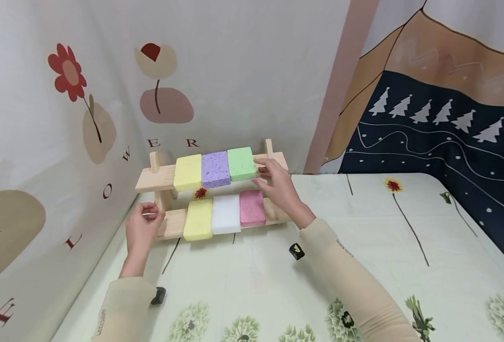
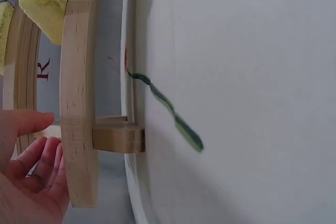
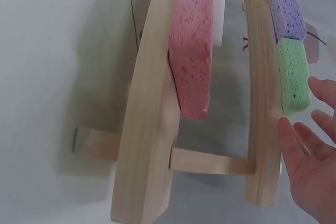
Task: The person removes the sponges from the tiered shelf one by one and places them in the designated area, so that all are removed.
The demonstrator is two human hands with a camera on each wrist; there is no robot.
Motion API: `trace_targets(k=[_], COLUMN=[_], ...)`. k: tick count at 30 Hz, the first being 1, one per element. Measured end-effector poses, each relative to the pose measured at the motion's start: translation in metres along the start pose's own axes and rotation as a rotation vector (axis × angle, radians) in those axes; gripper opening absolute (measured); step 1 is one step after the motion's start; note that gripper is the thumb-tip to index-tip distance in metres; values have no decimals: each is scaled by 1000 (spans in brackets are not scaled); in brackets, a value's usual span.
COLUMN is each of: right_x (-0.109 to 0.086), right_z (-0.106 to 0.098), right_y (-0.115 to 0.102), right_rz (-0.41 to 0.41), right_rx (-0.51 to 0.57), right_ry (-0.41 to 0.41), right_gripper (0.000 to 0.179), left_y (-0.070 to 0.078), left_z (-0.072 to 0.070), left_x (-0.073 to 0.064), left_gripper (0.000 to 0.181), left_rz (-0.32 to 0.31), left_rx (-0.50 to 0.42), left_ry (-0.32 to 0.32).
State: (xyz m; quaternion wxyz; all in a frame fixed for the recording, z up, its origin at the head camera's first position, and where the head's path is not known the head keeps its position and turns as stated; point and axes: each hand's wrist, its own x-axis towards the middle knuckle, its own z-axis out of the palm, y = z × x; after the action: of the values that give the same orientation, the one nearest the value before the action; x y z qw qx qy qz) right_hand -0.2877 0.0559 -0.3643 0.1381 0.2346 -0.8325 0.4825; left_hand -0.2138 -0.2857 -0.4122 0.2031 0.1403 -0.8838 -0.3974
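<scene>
A two-tier wooden rack (image 1: 172,223) stands near the corner of the walls. Its upper shelf carries a yellow sponge (image 1: 188,172), a purple sponge (image 1: 216,169) and a green sponge (image 1: 241,164), side by side. On the lower shelf sit another yellow sponge (image 1: 198,219), a white sponge (image 1: 226,214) and a pink sponge (image 1: 252,208). My left hand (image 1: 143,228) is at the rack's left upright, thumb and fingers on either side of it between the shelves. Beside the green sponge's right end is my right hand (image 1: 279,185), fingers spread and loosely bent, fingertips right at its edge.
A pale cloth (image 1: 252,280) with printed flowers covers the table. Printed fabric walls (image 1: 243,71) rise behind and at the left, close to the rack. Upright pegs (image 1: 269,147) stick up at both ends of the upper shelf. A small black device (image 1: 296,251) shows by the right wrist.
</scene>
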Motion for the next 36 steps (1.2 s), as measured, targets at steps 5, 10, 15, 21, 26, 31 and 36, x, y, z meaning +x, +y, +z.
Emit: trace_targets(k=[5, 10, 15, 21, 26, 31, 36], right_x=[0, 0, -2, -2, -3, -3, -3], right_z=[5, 10, 13, 17, 19, 19, 18], right_y=[-1, -1, -1, -2, -4, -5, -4], right_rz=[8, 28, 25, 38, 49, 54, 34], right_rx=[49, 87, 87, 64, 84, 111, 111], right_ry=[28, 60, 110, 172, 210, 244, 278], right_gripper=[44, 38, 31, 24, 21, 19, 18], left_y=[-3, -6, -7, -7, -8, -8, -8], left_z=[1, 3, 4, 4, 4, 4, 3], left_x=[3, 5, 4, 5, 5, 6, 6], left_gripper=[34, 31, 30, 30, 30, 30, 31], left_rz=[-22, -33, -51, -67, -70, -67, -75], left_rx=[65, 92, 100, 121, 131, 128, 127], left_ry=[-8, -7, -3, -14, -19, -15, -12])
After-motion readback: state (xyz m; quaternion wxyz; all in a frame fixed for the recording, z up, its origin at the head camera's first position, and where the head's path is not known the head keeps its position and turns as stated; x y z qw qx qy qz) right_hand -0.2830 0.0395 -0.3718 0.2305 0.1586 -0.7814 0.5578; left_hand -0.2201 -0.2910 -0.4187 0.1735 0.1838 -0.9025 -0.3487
